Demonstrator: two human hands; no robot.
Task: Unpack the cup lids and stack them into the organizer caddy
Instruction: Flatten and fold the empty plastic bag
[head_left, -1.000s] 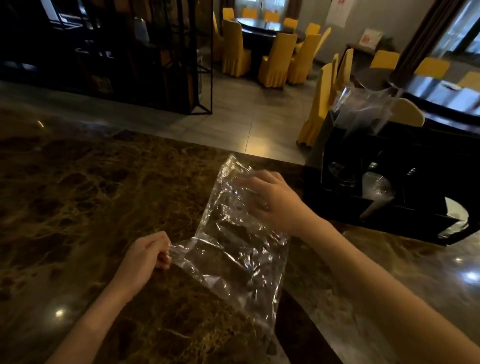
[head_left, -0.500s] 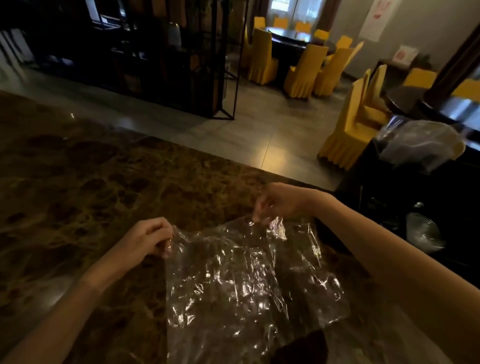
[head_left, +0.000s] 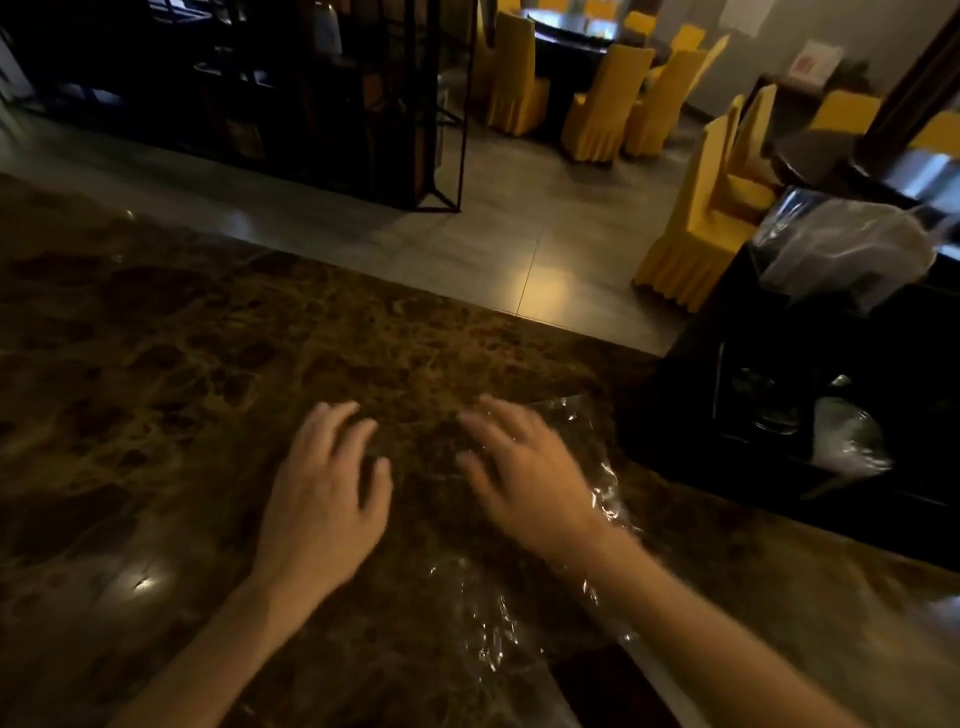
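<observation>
Nearest to the camera, a clear plastic bag (head_left: 498, 631) lies flat and crumpled on the brown marble counter (head_left: 156, 364). It looks empty; I see only shiny wrinkles in it. The left hand (head_left: 324, 499) rests palm down on the counter just beside the bag's left part, with the fingers spread wide and holding nothing. The right hand (head_left: 524, 478) lies palm down on the bag, also with open, spread fingers, and it grips nothing. This hand is a little blurred.

To the right, further back, stands the black organizer caddy (head_left: 691, 395) on the same counter, apart from the hands. In its front compartment there is something clear and shiny (head_left: 847, 436), maybe plastic lids or wrap, but it is too dark to tell which. In the compartment beside it some round dark shapes (head_left: 769, 400) show, not clear enough to name. On top of the caddy's back part sits another clear bag (head_left: 852, 244), puffed up, with something pale inside.

Far behind, across the tiled floor (head_left: 519, 208), stand yellow covered chairs (head_left: 602, 104) around dark tables, and a black metal shelf (head_left: 363, 93) on the left.
</observation>
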